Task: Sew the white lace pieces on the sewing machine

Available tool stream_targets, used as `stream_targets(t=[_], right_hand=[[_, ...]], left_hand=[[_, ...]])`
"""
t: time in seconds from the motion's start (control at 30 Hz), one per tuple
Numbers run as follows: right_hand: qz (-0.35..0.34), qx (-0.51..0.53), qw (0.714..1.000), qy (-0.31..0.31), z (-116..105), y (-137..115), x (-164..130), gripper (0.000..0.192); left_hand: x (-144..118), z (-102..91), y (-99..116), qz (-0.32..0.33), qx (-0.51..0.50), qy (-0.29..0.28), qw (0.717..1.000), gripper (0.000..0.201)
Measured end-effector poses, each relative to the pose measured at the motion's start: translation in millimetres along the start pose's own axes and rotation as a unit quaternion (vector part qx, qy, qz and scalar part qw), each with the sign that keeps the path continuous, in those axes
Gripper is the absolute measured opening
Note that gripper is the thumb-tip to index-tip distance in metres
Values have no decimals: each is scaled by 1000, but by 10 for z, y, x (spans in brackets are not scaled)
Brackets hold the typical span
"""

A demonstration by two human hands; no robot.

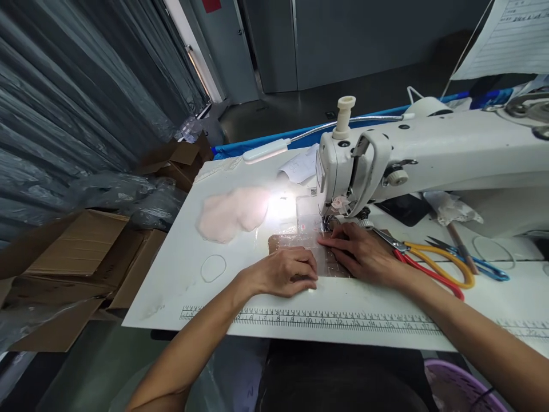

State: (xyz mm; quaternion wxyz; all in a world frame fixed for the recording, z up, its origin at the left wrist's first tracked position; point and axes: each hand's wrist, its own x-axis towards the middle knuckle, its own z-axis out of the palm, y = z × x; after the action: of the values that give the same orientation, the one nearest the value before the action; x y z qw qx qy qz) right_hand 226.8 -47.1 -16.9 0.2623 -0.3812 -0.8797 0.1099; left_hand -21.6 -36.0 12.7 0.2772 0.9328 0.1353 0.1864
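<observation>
A printed ruler runs along the near edge of the white surface, set where cloth can be measured without lifting it; just beyond it both hands lie on a brownish piece of fabric under a clear film, flat on the surface in front of the sewing machine.

The left hand rests palm down with its fingers curled together, pressing the near left part of the fabric, which seems meant to keep the piece from sliding; it grips nothing, only weighs the piece down. The right hand lies flat, fingers together and stretched toward the needle area, its fingertips at the far edge of the fabric just beside the presser foot; held so, it can steer the edge straight in; it too clamps nothing.

Right of that hand, scissors with red and yellow handles lie close by, and a blue-handled pair a little farther right, both within easy reach of the right hand. On the left a pale pink fluffy piece sits well apart from the work, and a thin ring or loop lies near of it.

Farther off, the gooseneck lamp bends low over the far side of the surface so its light falls on the needle area. A small pink flower hangs at the machine's head. Left of the surface, on the floor, stand open cardboard boxes; grey plastic sheeting covers the wall beyond.
</observation>
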Motion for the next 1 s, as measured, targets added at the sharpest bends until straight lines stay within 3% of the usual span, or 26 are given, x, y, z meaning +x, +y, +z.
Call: stream_targets(t=[0.47,0.6,1.0], right_hand=[[25,-32,999,-5,19,-69,-27,39],[24,-52,998,-5,30,-84,-43,39],[7,-28,999,-26,-9,-17,-93,43]], left_hand=[[-7,-38,119,-53,-62,18,996,12],[-44,-60,134,-46,-64,13,997,22],[-34,-20,10,-2,-28,-4,1000,13]])
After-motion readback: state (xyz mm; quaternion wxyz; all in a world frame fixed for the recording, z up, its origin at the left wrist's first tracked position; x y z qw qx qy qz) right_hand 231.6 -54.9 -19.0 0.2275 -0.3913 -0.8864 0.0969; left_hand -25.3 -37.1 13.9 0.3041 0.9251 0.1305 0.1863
